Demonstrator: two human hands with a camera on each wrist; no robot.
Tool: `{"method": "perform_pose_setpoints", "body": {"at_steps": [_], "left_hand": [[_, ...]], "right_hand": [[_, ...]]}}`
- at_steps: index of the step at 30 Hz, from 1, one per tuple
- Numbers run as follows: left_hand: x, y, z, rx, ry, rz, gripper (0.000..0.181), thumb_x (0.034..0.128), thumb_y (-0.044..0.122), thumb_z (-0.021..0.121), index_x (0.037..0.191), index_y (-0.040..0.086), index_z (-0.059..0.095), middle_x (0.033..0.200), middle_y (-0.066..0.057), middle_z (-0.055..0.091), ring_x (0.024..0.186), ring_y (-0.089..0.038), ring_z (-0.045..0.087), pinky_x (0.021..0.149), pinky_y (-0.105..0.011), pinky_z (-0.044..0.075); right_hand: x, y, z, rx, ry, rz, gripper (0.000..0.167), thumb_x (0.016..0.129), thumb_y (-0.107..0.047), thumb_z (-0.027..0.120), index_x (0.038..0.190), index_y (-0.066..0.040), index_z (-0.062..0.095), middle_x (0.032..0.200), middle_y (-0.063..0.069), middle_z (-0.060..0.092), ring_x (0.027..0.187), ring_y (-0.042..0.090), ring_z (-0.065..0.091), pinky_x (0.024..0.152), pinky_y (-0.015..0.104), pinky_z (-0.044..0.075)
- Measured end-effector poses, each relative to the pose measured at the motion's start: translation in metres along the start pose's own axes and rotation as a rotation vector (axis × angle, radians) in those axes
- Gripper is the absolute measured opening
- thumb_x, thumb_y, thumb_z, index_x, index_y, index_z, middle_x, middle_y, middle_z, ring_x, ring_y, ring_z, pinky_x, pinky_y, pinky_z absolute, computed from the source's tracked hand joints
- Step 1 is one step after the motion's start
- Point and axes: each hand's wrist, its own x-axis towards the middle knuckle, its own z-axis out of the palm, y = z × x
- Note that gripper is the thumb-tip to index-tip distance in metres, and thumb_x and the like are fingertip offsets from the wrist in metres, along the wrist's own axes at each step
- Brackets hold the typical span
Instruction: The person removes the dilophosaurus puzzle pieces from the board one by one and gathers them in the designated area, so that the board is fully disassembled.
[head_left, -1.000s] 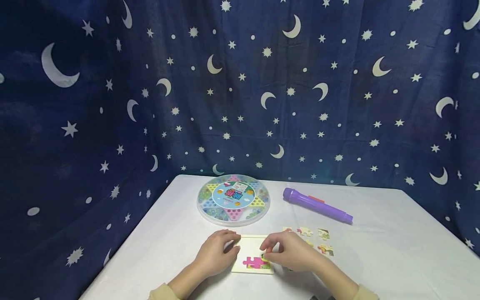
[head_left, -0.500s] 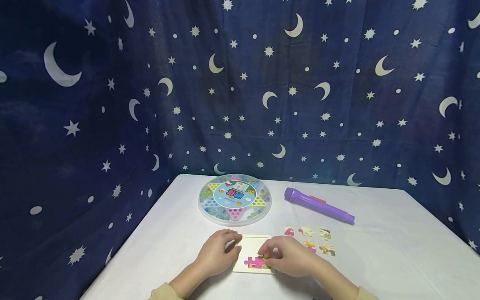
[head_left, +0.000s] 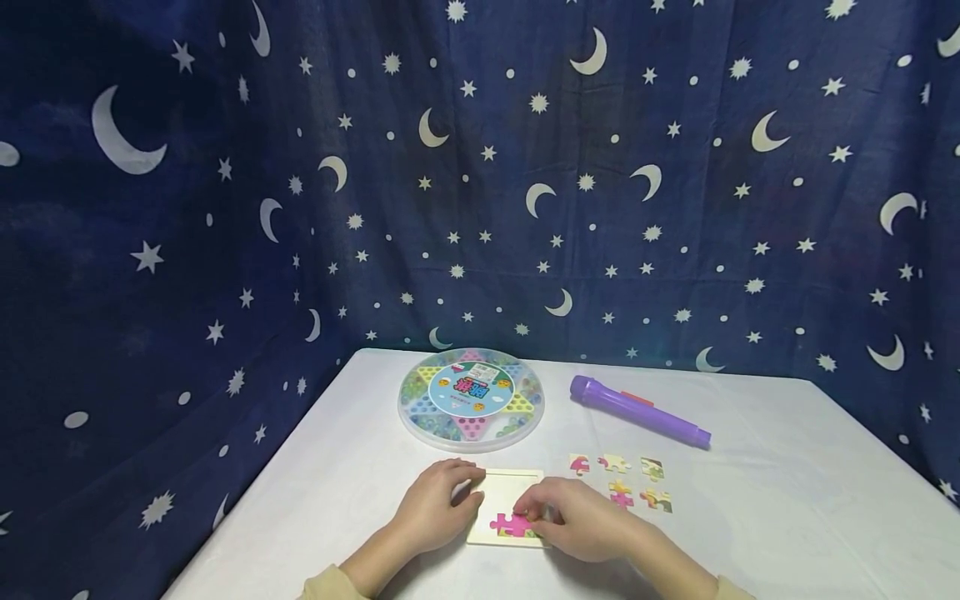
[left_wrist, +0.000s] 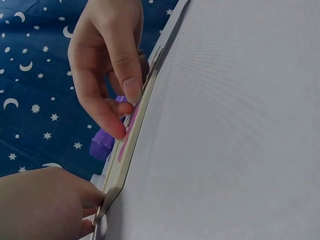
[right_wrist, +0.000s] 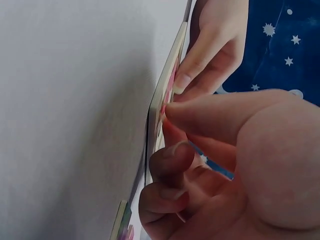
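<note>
A shallow cream puzzle tray (head_left: 504, 487) lies at the table's near middle. Pink puzzle pieces (head_left: 512, 525) with a green lower edge sit along its bottom side. My left hand (head_left: 433, 508) grips the tray's left edge, thumb on the near part and fingers at the far corner. Over the tray's lower right, my right hand (head_left: 585, 518) pinches a small puzzle piece between thumb and forefinger, low against the tray; the fingers hide most of it. In the right wrist view, the right thumb and fingertips touch the tray surface, with the other fingers curled.
Several loose puzzle pieces (head_left: 656, 500) lie right of the tray, beyond the right hand. Behind are a round Chinese checkers box (head_left: 471, 400) and a purple toy microphone (head_left: 641, 412). A star-and-moon curtain (head_left: 480, 167) stands around the white table (head_left: 765, 500).
My right hand has shifted slightly left and lowered with the puzzle piece into the tray's lower right. More loose pieces show behind it. The left hand keeps its grip on the tray.
</note>
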Motion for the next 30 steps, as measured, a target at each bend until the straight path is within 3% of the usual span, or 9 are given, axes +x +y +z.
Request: {"method": "perform_pose_setpoints", "body": {"at_steps": [19, 30], "left_hand": [[0.0000, 0.0000, -0.0002, 0.002, 0.000, 0.000, 0.027, 0.0946, 0.024, 0.071, 0.118, 0.011, 0.075, 0.123, -0.006, 0.070, 0.123, -0.032, 0.060, 0.103, -0.057, 0.047], [0.0005, 0.0004, 0.0001, 0.005, 0.008, 0.010, 0.026, 0.0941, 0.022, 0.071, 0.117, 0.011, 0.075, 0.122, -0.005, 0.070, 0.122, -0.032, 0.061, 0.102, -0.056, 0.048]], "right_hand": [[-0.0005, -0.0043, 0.0037, 0.027, -0.004, 0.048, 0.019, 0.093, -0.009, 0.072, 0.108, -0.022, 0.069, 0.089, -0.014, 0.059, 0.071, 0.002, 0.051, 0.063, 0.024, 0.046], [0.0006, -0.0079, 0.0042, 0.021, 0.033, 0.081, 0.023, 0.090, -0.009, 0.071, 0.106, -0.025, 0.066, 0.106, -0.008, 0.058, 0.071, 0.005, 0.051, 0.064, 0.025, 0.046]]}}
